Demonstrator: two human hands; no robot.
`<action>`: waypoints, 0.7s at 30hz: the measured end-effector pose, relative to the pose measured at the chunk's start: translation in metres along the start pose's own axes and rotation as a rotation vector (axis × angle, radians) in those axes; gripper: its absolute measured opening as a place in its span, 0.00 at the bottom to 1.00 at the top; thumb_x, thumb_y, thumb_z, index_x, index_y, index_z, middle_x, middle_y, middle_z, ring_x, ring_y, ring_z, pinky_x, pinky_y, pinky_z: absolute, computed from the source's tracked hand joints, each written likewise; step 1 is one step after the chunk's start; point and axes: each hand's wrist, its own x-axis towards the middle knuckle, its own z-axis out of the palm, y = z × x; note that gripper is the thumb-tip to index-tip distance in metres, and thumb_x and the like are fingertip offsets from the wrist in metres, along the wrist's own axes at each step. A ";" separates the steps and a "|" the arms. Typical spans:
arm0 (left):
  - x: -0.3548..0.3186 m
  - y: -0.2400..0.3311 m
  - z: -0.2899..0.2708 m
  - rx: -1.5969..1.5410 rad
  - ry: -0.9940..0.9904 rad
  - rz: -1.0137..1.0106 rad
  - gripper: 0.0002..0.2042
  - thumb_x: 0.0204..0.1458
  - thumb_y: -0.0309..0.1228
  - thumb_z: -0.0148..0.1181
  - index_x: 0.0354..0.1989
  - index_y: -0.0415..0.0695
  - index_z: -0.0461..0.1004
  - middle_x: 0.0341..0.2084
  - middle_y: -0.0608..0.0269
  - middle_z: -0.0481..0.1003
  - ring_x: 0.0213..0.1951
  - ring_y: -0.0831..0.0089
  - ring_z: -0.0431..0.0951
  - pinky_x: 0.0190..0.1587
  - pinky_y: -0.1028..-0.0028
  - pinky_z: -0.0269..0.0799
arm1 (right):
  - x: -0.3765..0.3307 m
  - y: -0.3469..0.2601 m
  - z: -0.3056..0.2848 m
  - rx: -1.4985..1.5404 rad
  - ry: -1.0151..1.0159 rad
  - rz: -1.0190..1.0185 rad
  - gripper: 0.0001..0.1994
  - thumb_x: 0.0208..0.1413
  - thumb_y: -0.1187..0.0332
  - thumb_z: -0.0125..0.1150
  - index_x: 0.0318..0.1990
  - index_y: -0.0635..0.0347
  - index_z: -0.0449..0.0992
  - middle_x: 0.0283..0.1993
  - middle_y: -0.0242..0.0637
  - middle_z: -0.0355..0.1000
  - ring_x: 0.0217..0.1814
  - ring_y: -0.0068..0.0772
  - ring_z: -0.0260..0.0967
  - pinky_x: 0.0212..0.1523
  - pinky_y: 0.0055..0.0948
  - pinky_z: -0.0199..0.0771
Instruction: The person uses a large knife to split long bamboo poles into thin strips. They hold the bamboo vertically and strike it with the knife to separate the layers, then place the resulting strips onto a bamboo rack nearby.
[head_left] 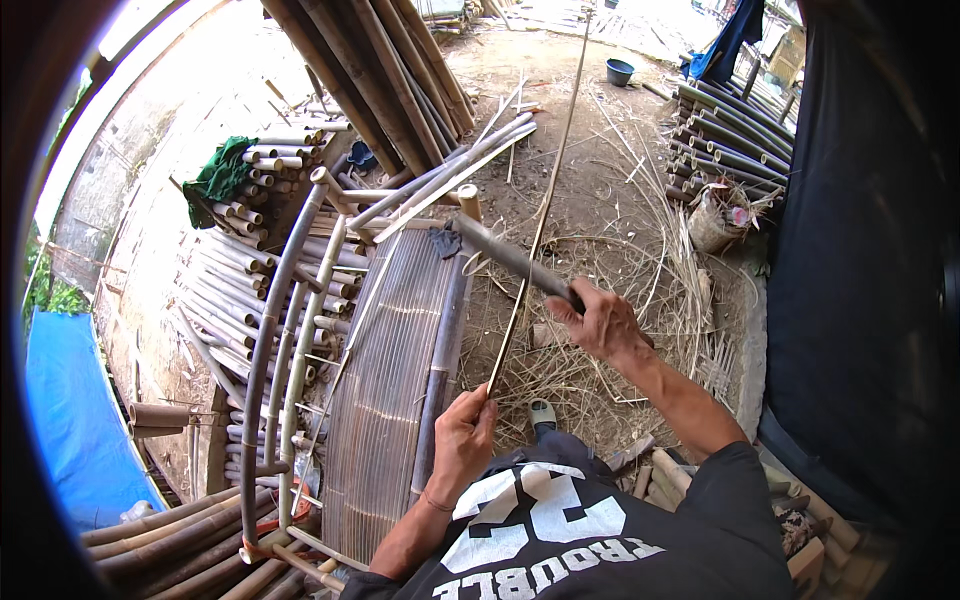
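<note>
My left hand is closed round the lower end of a long, thin bamboo strip, which rises away from me toward the top of the view. A machete with a broad grey blade is gripped in my right hand, its tip pointing far left. Blade and strip cross in the view; I cannot tell whether they touch. To the left of my hands stands a bamboo bench with a slatted seat. A dark scrap of cloth lies at the seat's far end.
Bamboo shavings litter the ground. Thick poles lean beyond the bench, with cut bamboo stacked left. More cut bamboo, a dark basin and a sack stand far right. A dark sheet hangs at right.
</note>
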 end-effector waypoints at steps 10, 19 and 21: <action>-0.028 -0.008 -0.008 0.097 -0.080 0.083 0.13 0.55 0.21 0.57 0.50 0.36 0.75 0.20 0.62 0.63 0.21 0.78 0.63 0.24 0.74 0.60 | 0.003 0.029 -0.012 -0.049 0.037 -0.063 0.31 0.62 0.35 0.34 0.27 0.54 0.66 0.14 0.26 0.62 0.10 0.21 0.59 0.08 0.30 0.63; -0.039 -0.010 -0.019 0.164 -0.097 0.132 0.14 0.53 0.19 0.58 0.49 0.36 0.75 0.20 0.60 0.64 0.20 0.74 0.64 0.23 0.74 0.61 | -0.008 0.038 -0.009 -0.054 0.048 -0.196 0.27 0.64 0.40 0.39 0.25 0.52 0.67 0.15 0.30 0.64 0.10 0.22 0.59 0.08 0.28 0.65; -0.038 -0.007 -0.021 0.163 -0.111 0.088 0.14 0.53 0.19 0.58 0.49 0.36 0.75 0.20 0.59 0.64 0.20 0.74 0.65 0.23 0.74 0.61 | -0.016 0.036 0.002 -0.039 0.082 -0.508 0.27 0.65 0.41 0.38 0.24 0.51 0.67 0.15 0.29 0.63 0.10 0.21 0.57 0.07 0.27 0.62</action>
